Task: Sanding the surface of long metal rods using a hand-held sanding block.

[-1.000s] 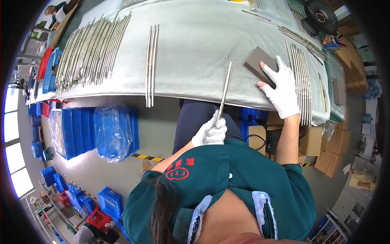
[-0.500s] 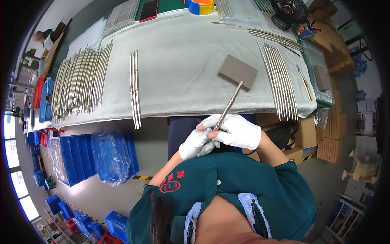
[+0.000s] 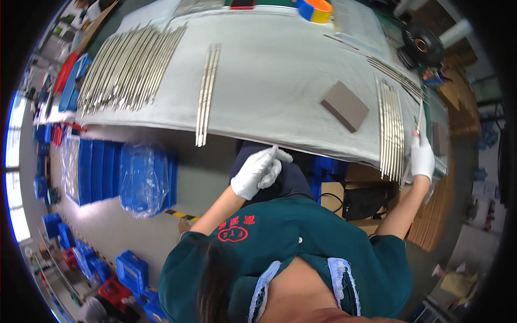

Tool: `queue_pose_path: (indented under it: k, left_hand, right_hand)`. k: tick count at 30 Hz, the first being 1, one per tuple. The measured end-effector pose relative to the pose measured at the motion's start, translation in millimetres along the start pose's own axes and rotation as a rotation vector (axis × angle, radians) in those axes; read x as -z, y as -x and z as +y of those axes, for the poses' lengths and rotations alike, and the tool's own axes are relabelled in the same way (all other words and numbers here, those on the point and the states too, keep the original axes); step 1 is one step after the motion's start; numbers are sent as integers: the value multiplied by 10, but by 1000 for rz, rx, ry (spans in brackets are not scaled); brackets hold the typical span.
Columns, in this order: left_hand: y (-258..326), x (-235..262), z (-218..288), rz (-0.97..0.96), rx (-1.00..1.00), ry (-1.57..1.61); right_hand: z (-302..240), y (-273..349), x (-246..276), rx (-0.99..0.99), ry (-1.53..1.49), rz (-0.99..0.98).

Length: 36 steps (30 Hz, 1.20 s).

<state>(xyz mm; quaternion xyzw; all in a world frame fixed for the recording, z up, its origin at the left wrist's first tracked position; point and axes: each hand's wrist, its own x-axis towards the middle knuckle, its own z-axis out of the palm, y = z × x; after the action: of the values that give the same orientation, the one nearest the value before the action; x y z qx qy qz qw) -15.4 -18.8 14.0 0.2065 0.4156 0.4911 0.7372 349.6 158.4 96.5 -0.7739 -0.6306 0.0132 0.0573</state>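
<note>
right hand (image 3: 421,157): glove hides whether it grips the metal rod (image 3: 418,117) | left hand (image 3: 258,171): palm hidden, contents unclear | tape roll (image 3: 316,9) far: cut by top edge | grinding wheel (image 3: 421,46) far right: detail blurred

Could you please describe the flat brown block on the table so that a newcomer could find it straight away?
Start at the long table covered in pale grey cloth and look toward its right part. Just left of the row of thin metal rods by the right gloved hand lies the flat brown rectangular block, the only dark, broad piece among slim shiny rods.

workshop | metal rods (image 3: 129,67) on workbench (image 3: 280,81) | blue crates (image 3: 89,169)
</note>
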Motion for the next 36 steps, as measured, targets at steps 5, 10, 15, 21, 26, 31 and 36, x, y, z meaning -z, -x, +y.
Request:
queue_pose_path:
  k: [5, 10, 15, 21, 26, 31, 36]
  left_hand:
    - [61, 233, 199, 223, -145, 125]
    - [134, 429, 198, 349, -275, 132]
    - [144, 443, 220, 464, -347, 110]
    - [67, 417, 272, 625, -416, 191]
    - [32, 386, 260, 658, -496, 325]
    - [24, 460, 231, 654, -543, 308]
    - [76, 428, 215, 610, -468, 233]
  right_hand:
    - [221, -171, -33, -16, 95, -134]
    - [316, -217, -152, 303, 31, -137]
    - [221, -123, -68, 336, -70, -144]
    - [-368, 268, 138, 575, -22, 260]
    - [-1246, 739, 21, 1003, -374, 81]
    - [-1836, 1040, -268, 1267, -368, -64]
    - [-1971, 1137, -506, 1254, -393, -46]
